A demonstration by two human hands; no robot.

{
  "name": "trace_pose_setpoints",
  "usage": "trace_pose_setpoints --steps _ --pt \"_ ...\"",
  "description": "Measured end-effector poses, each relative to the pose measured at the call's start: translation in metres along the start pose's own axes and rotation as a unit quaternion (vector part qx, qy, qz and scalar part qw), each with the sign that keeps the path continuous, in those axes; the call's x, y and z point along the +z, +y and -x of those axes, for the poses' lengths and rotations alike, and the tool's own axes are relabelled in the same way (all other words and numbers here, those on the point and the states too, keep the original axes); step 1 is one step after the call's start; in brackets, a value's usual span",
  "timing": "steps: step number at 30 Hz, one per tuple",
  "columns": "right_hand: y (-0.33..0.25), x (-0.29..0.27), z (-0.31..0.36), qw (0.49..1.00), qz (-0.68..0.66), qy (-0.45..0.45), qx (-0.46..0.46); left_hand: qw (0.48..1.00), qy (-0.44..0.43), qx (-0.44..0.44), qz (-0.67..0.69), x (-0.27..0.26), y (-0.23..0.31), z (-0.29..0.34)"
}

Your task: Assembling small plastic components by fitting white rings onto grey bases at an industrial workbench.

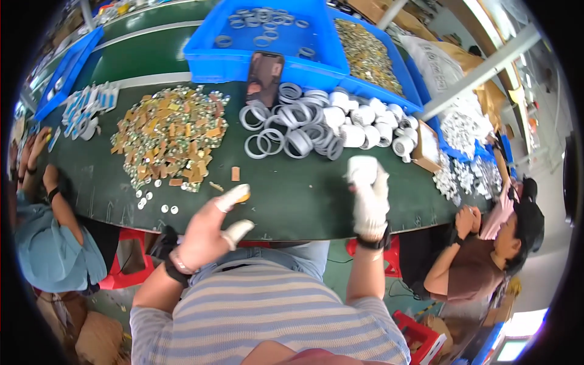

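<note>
My left hand [207, 234] has white coverings on its finger and thumb, which are spread apart over the near edge of the table. An orange-yellow bit [244, 197] shows at the fingertip; whether it is held I cannot tell. A small tan rectangular board piece [235, 174] lies just beyond it. In a white glove, my right hand [372, 204] is closed around a white cylindrical housing [362, 168], slightly blurred. To the left is a heap of small tan and green circuit boards [170, 134]. Grey rings [298, 125] and white cylindrical housings [364, 115] are piled beyond my hands.
A phone [264, 76] leans against a blue bin [213, 67] containing rings. Another blue bin [383, 39] holds many small boards. Small white parts [465, 173] lie at the right, near a seated person [471, 267]. Someone in blue-grey [55, 243] sits at the left.
</note>
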State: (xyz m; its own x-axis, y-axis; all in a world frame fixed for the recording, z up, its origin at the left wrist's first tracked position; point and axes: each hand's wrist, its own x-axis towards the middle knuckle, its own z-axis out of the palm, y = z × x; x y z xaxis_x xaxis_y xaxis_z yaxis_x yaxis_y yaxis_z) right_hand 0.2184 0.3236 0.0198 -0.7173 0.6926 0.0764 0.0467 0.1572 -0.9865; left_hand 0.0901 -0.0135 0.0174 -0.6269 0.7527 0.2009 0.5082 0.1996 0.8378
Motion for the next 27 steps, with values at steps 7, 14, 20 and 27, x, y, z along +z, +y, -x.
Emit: trace_pose_setpoints --steps 7,14,20,27 --pt "-0.048 0.108 0.046 0.893 0.033 -0.434 -0.115 0.988 0.092 0.109 0.055 0.024 -0.018 0.000" --pt "0.008 0.145 -0.037 0.767 0.452 -0.128 -0.438 0.918 0.130 -0.037 0.373 -0.003 -0.019 0.012" --pt "0.003 0.131 -0.013 0.768 0.411 -0.110 -0.479 0.959 0.069 -0.068 0.268 -0.020 -0.016 0.027" --pt "-0.061 0.083 0.036 0.853 0.236 -0.242 -0.398 0.991 -0.099 0.048 -0.078 -0.054 0.002 0.008"
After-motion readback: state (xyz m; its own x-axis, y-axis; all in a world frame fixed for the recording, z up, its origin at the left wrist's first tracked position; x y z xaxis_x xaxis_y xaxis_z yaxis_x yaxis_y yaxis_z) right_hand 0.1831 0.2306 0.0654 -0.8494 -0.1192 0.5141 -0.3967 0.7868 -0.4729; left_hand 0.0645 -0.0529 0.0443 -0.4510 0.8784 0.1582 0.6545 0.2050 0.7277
